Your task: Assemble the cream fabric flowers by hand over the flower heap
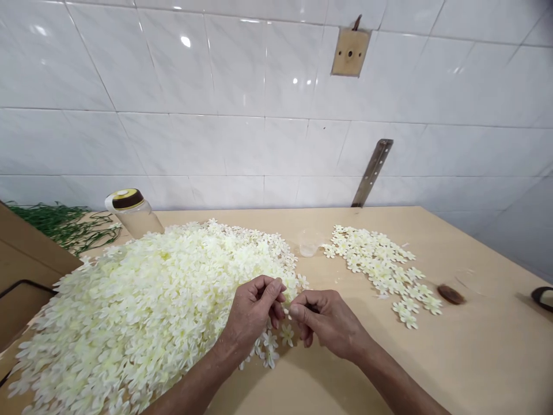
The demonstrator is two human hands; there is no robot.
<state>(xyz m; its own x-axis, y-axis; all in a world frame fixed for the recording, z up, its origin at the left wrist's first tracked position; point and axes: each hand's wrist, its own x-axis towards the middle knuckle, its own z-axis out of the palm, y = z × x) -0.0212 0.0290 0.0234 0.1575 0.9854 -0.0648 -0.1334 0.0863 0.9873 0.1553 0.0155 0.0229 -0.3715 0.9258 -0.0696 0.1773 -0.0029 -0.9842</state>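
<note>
A large heap of pale yellow-white artificial flower heads [173, 300] covers the left and middle of the table. My left hand [254, 308] is over the heap's right edge, thumb and fingers pinched together. Close beside it, my right hand [332, 324] is also closed in a pinch, its fingertips almost meeting the left ones. A tiny pale bit shows between the two hands, too small to name, and the fingers hide most of whatever they hold. Just below them lie a few loose flowers [270, 349]. To the right is a smaller, flatter spread of similar flowers [371, 256].
A clear bottle with a brown and yellow lid [140, 213] stands behind the heap, near tangled green stems [64, 225]. A small clear dish [308, 248] sits between the flower groups. Farther right is a dark brown round object [451, 294]. A metal strip [374, 173] leans against the tiled wall.
</note>
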